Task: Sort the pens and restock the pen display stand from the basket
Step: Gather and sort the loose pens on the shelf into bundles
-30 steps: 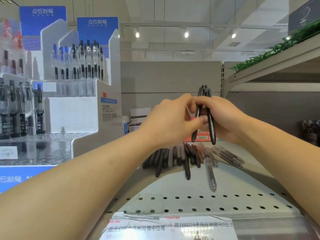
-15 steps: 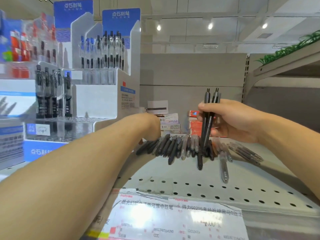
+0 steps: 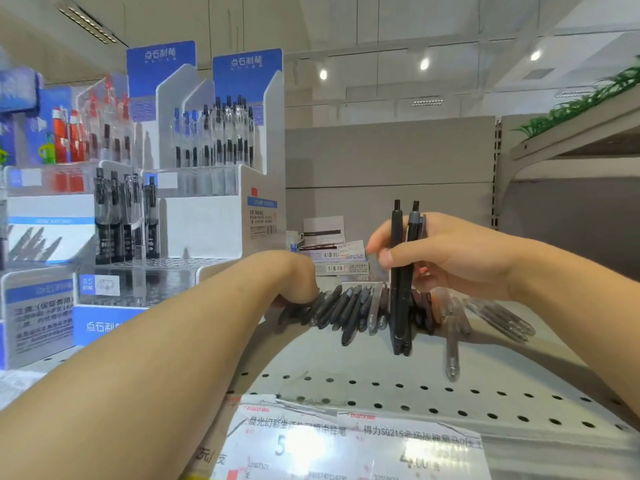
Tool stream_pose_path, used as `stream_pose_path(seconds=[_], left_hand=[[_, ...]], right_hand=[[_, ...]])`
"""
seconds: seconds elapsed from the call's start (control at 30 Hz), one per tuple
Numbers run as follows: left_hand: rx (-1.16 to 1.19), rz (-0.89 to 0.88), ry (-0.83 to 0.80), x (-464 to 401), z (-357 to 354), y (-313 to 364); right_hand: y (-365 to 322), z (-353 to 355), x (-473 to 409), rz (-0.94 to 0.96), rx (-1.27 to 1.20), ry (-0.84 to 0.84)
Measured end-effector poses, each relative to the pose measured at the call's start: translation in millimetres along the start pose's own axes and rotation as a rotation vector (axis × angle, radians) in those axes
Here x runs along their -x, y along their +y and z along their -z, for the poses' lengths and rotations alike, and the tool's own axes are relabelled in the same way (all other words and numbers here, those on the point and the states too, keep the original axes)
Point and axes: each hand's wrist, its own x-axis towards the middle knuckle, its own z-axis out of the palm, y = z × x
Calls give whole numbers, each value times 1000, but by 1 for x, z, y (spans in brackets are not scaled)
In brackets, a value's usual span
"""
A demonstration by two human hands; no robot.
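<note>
**Two dark pens upright in my right hand**

My right hand (image 3: 460, 258) grips the dark pens (image 3: 401, 271) above the pen row (image 3: 349, 310) on the shelf (image 3: 381, 382). My left hand (image 3: 291, 278) touches the row's left end; its fingers are hidden. The display stand (image 3: 207, 216) sits far left.

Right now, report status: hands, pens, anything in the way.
Right hand grips upright black pens. Left hand on pen row lying on shelf, fingers hidden. Stand left, path unobstructed.
</note>
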Motion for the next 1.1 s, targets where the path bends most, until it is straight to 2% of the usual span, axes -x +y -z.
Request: stream_pose_path(seconds=[0.13,0.27,0.33,0.43,0.5,0.57,0.77,0.87,1.0,1.1], left_hand=[[-33,-29,112,0,4,-5],[88,-72,233,-1,8,-2],[260,-156,388,0,13,3],[692,-359,547,12,25,16],[907,-493,514,23,29,25],[977,-580,476,33,30,32],[1050,-618,575,44,29,35],[1108,-645,521,48,31,35],[1051,-687,454,52,31,45],[1030,-680,415,51,31,51]], right_hand=[[0,0,-1,9,-56,56],[3,0,-2,-9,-51,82],[3,0,-2,-17,-33,88],[4,-1,-3,-22,-5,85],[4,-1,-3,-26,-29,90],[3,1,-3,-30,-58,84],[3,4,-1,-47,-66,93],[3,3,-3,-11,-48,66],[1,2,-1,53,-74,-54],[4,4,-2,49,-61,-21]])
